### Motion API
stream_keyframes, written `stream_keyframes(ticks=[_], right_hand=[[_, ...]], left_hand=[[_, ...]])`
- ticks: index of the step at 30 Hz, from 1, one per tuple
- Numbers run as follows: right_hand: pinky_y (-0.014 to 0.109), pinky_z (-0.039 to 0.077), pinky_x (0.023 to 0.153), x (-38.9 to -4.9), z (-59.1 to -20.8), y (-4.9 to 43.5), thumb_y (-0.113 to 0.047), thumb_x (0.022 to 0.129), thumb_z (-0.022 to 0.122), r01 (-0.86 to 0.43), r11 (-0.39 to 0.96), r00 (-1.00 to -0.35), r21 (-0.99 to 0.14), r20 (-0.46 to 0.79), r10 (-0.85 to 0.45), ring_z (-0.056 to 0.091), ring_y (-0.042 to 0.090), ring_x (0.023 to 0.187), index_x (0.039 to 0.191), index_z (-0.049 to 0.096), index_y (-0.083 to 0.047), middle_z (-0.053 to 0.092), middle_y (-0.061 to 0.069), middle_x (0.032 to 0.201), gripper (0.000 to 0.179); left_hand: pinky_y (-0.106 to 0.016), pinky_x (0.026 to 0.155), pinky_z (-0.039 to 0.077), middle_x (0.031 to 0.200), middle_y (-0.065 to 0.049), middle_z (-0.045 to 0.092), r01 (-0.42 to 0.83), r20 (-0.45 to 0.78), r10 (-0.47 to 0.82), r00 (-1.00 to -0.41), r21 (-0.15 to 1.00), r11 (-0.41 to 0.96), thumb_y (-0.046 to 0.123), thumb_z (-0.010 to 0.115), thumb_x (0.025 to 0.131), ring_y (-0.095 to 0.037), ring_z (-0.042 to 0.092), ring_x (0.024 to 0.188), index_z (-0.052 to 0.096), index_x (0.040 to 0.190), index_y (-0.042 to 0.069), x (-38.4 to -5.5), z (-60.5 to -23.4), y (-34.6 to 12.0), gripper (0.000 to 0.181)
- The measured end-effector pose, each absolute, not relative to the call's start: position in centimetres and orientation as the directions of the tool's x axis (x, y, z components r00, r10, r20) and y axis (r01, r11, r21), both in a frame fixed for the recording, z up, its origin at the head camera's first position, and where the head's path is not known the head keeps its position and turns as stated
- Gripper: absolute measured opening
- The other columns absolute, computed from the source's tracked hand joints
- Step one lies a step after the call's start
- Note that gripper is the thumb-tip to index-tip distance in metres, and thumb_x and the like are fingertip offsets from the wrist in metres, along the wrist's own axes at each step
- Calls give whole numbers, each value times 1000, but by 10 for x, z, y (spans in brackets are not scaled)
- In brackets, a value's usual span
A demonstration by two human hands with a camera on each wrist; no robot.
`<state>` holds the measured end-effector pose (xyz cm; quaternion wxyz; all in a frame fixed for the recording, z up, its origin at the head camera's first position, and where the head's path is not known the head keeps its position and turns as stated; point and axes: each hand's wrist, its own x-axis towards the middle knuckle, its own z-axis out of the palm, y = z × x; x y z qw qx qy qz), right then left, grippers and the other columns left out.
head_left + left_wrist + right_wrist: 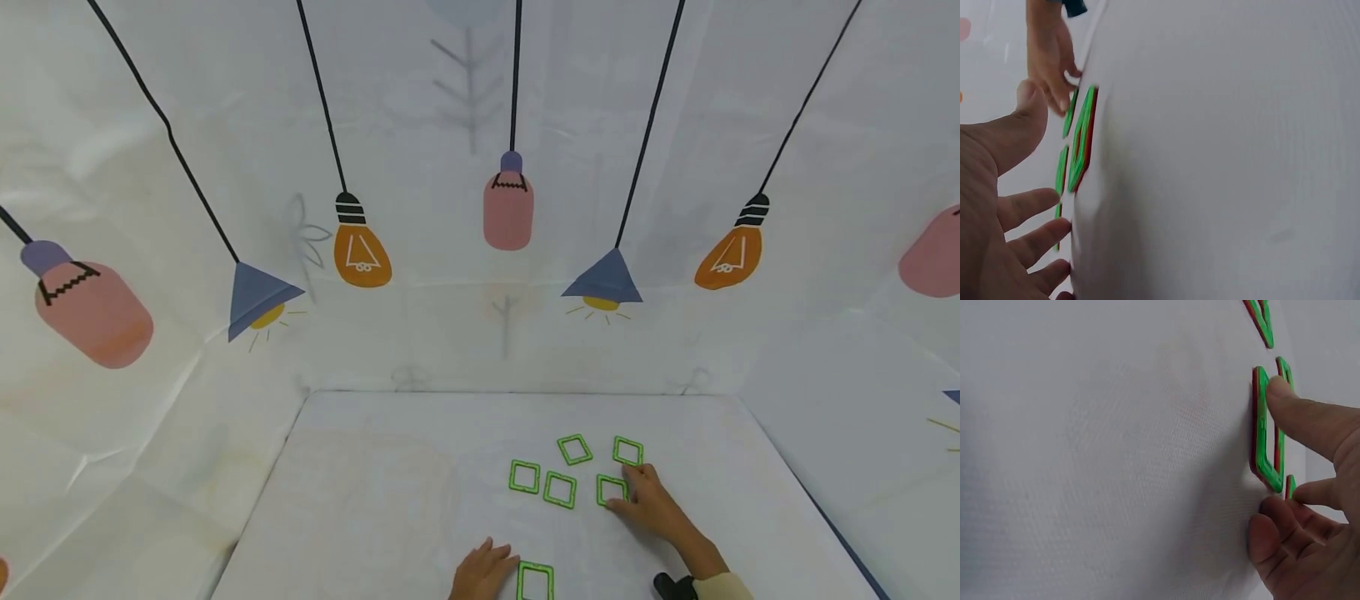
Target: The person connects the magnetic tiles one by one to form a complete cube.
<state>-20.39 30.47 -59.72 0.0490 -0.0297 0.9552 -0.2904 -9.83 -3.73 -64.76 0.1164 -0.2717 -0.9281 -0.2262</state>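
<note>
The fingers of the left hand are spread at the bottom centre of the head view, one fingertip at the upper left corner of a square frame, bright green and plastic-looking; whether they touch, I cannot tell. The right hand, right of centre in the lower half, has its thumb and index finger parted around a second green square frame, the thumb at its lower edge. In the right wrist view the thumb overlaps this frame and the other fingers curl loosely beside it; I cannot tell whether they pinch it. The index fingertip is close to a third green frame, just above.

Left of these, a tilted green frame lies above two more, a left-hand green frame and its close neighbour, another green frame. Both wrist views show red along the frames' lower edges.

All lie on a white table. Behind rises a white sheet printed with pink, orange and blue hanging lamps. A black band and a pale sleeve show at the lower right.
</note>
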Motion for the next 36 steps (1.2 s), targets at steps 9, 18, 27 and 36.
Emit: stream_keyframes(ticks=[9, 18, 27, 36], right_hand=[[23, 41, 65, -210, -605, 307, -34, 78, 84, 0, 832, -993, -555, -95, -64, 46, 15, 85, 125, 60, 3, 48, 13, 117, 65], [27, 39, 61, -201, -609, 302, -27, 77, 85, 68, 786, -990, -614, -136, -21, 48, 14, 71, 114, 46, -6, 54, 2, 82, 57], [21, 44, 61, -187, -605, 296, -8, 80, 80, -15, 807, -999, -591, -29, -40, 49, 2, 67, 82, 64, -17, 58, -9, 75, 20], [21, 46, 63, -186, -608, 294, -10, 78, 82, 13, 822, -1000, -569, -21, 1, 54, 4, 71, 81, 70, -20, 62, -10, 76, 17]], left_hand=[[-40, 87, 51, 124, 9, 63, 537, 527, 342, -778, 276, 797, 61, 67, 85, -25, 62, 113, 67, 119, 25, -91, -664, -17, 50], [-42, 87, 52, 122, 11, 65, 492, 480, 298, -825, 351, 797, 56, 70, 85, -25, 63, 113, 68, 118, 25, -88, -674, -13, 45], [-44, 86, 52, 122, 13, 64, 494, 496, 282, -821, 369, 788, 59, 69, 84, -25, 63, 114, 67, 117, 29, -89, -672, -12, 45], [-45, 87, 52, 123, 13, 64, 484, 477, 276, -834, 394, 781, 55, 72, 82, -25, 63, 115, 67, 118, 29, -90, -670, -14, 46]])
